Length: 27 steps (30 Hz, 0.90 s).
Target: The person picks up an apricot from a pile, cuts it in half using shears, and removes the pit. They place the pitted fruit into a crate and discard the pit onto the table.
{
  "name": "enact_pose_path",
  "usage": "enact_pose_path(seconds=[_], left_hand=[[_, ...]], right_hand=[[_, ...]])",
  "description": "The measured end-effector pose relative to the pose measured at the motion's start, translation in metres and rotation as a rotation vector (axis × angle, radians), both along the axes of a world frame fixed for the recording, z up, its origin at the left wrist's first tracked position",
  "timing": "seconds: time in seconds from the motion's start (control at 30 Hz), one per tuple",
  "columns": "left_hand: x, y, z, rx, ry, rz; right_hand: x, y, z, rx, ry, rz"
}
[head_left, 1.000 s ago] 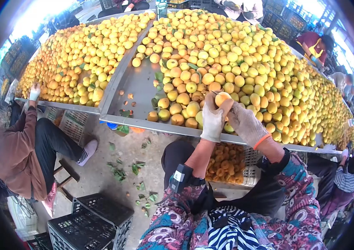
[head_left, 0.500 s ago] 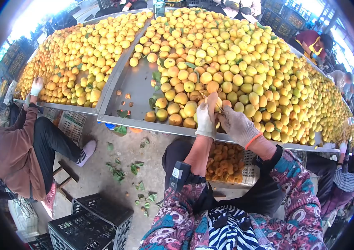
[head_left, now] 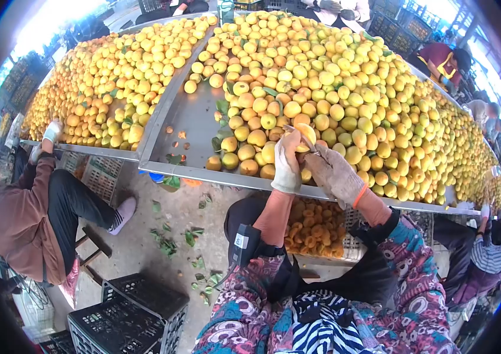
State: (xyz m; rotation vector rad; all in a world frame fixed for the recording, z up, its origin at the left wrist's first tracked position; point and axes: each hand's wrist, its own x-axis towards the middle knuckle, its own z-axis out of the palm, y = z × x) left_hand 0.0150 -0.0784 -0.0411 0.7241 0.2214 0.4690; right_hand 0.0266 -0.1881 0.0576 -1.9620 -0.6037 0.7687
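The left hand (head_left: 287, 163), in a white glove, is clamped around a single apricot (head_left: 306, 137), held up just above the near edge of the worktop (head_left: 203, 174). The right hand (head_left: 336, 175), in a grey glove with an orange cuff, is just beside it, fingers closed on a slim blade (head_left: 299, 135) that lies against the held fruit. Directly beyond both hands lies a large heap of apricots (head_left: 333, 76), which covers the right and far part of the metal worktop, with loose leaves among it. Below the near edge, under the hands, stands a crate of cut fruit (head_left: 315, 227). To the left, a seated co-worker rests a gloved hand (head_left: 52, 131) on the neighbouring worktop. Black crates (head_left: 126, 318) stand on the near floor.
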Motion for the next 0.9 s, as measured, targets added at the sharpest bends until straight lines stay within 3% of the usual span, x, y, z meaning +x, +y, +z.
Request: enact_pose_path(seconds=[0.1,0.23,0.33,0.37,0.47,0.53,0.6,0.63,0.73,0.77,0.9], left_hand=[[-0.006,0.004,0.010,0.004,0.070,-0.050],[-0.006,0.017,0.008,-0.079,0.042,-0.114],[-0.009,0.009,0.016,0.067,0.139,-0.096],[-0.007,0.001,0.012,0.207,0.068,-0.066],[-0.001,-0.017,-0.003,0.550,-0.053,0.081],[0.001,-0.021,-0.014,0.769,-0.077,0.165],[0.003,-0.026,-0.024,0.769,-0.103,0.211],[0.004,-0.031,-0.027,0.672,-0.122,0.211],[0.003,-0.038,-0.020,0.593,-0.151,0.236],[0.000,-0.039,-0.016,0.565,-0.133,0.209],[-0.008,-0.038,0.000,0.699,-0.131,0.079]], right_hand=[[-0.002,-0.003,0.008,-0.086,0.217,-0.060],[0.002,-0.031,-0.010,-0.050,-0.260,-0.108],[0.002,-0.032,0.001,0.124,-0.395,-0.318],[0.009,-0.025,-0.001,0.039,-0.535,-0.347],[0.021,-0.008,-0.007,0.070,-0.667,-0.240],[0.028,-0.011,-0.013,0.078,-0.598,-0.206],[0.038,-0.014,-0.032,0.095,-0.652,-0.178],[0.039,-0.012,-0.044,0.201,-0.811,-0.169],[0.034,-0.013,-0.048,0.455,-0.243,-0.368],[0.033,-0.010,-0.042,0.522,0.111,-0.598],[0.035,-0.035,-0.034,0.560,0.586,-0.522]])
